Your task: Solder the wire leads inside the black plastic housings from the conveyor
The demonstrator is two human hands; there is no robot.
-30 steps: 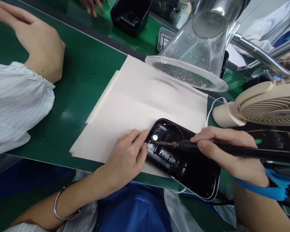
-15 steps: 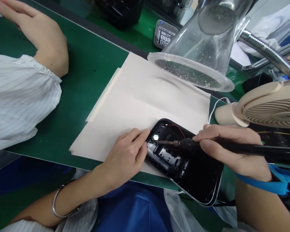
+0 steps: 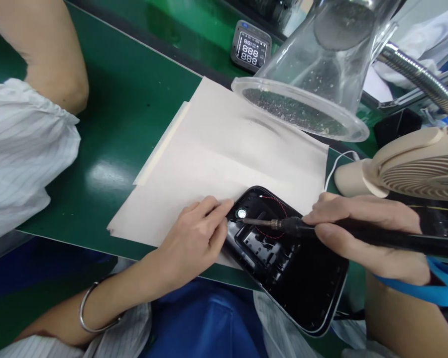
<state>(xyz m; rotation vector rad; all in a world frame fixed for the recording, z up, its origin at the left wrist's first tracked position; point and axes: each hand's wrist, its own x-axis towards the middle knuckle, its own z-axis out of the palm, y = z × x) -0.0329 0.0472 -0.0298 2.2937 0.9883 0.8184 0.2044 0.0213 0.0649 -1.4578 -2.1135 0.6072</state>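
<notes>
My right hand (image 3: 369, 233) is closed around a black-handled soldering iron (image 3: 294, 226). The iron's metal tip reaches to a small round silver part (image 3: 241, 213) inside a black plastic housing (image 3: 302, 283). Thin red wires (image 3: 280, 203) with a small white connector lie in the housing. At the housing's upper left edge, my left hand (image 3: 197, 233) has its fingers closed against the rim, gripping it. The housing rests partly on a white paper sheet (image 3: 209, 159) and juts over the table's near edge.
A clear fume hood (image 3: 302, 107) on a flexible metal hose hangs over the paper. A beige fan (image 3: 421, 164) stands at right, a grey digital display (image 3: 251, 47) at the back. A co-worker's arm (image 3: 56, 59) rests on the green table (image 3: 108, 134) at left.
The co-worker's arm has shifted up and left, its hand leaving view. The housing's near end sits slightly lower in view. The iron's tip stays by the round part.
</notes>
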